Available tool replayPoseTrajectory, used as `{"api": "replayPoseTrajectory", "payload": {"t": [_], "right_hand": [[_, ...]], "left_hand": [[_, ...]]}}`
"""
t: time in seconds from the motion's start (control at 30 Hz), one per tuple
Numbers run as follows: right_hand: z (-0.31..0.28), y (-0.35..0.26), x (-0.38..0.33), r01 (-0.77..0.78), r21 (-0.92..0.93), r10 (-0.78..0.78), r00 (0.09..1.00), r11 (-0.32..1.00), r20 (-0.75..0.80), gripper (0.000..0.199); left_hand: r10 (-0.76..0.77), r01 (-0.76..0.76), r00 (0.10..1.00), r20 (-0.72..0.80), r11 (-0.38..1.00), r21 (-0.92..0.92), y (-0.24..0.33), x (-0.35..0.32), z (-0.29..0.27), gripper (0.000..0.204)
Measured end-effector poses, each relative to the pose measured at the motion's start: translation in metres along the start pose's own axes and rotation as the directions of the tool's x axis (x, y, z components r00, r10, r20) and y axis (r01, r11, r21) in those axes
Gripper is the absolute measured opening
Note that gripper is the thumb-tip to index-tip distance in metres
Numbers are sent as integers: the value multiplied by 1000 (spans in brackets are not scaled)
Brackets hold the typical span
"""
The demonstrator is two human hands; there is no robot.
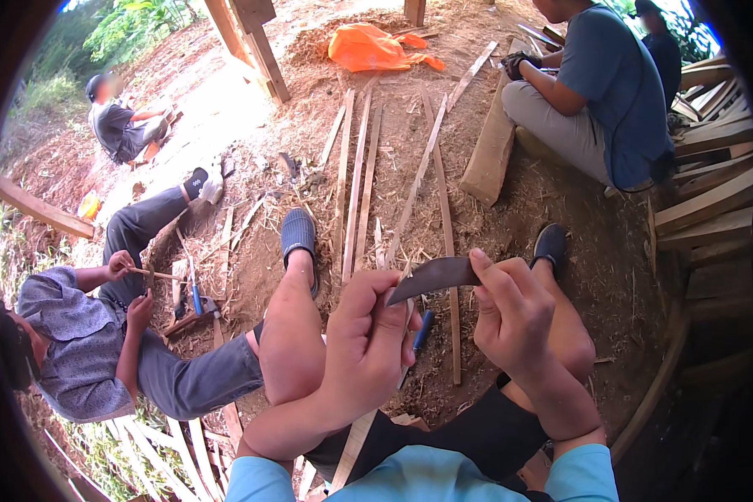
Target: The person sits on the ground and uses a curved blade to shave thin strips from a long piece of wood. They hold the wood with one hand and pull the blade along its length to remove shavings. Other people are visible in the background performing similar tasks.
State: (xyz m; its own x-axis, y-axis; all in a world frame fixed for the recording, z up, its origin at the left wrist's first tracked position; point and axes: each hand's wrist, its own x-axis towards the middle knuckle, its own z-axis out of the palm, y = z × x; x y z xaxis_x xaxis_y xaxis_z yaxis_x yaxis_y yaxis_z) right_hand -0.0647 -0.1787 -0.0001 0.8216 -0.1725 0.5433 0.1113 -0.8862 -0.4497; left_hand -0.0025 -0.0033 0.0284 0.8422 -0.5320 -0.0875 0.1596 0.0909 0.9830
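One dark, arched, flat piece (437, 278), tapering leftward, right hand (514, 316) pinching it, left hand (361, 339) closed around pale strip (356, 443)

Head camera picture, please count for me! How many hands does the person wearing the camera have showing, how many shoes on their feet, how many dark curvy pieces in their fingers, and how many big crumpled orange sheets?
Hands: 2 (left hand, right hand)
Shoes: 2 (left shoe, right shoe)
Dark curved piece: 1
Orange sheet: 1
Total: 6

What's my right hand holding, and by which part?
Your right hand holds a dark, curved strip by its right end, at the fingertips.
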Motion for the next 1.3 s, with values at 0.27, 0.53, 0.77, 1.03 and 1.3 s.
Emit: {"api": "replayPoseTrajectory", "payload": {"t": [0.27,0.53,0.77,1.03,1.3], "right_hand": [[4,6,5,-27,-87,23,999,996,-47,32],[-11,45,18,-450,203,477,872,870,-113,26],[0,2,3,-168,268,119,975,949,188,24],[-2,-1,8,-137,326,89,983,935,158,24],[7,5,5,-89,284,40,984,955,175,27]], "left_hand": [[-33,31,999,-14,993,-116,-9,18,8,12],[-208,238,923,325,970,-54,-6,-10,24,17],[-123,119,992,4,950,-287,6,19,-27,20],[-148,143,989,-7,965,-220,7,17,-25,20],[-155,151,988,-8,974,-166,0,12,-10,15]]}}
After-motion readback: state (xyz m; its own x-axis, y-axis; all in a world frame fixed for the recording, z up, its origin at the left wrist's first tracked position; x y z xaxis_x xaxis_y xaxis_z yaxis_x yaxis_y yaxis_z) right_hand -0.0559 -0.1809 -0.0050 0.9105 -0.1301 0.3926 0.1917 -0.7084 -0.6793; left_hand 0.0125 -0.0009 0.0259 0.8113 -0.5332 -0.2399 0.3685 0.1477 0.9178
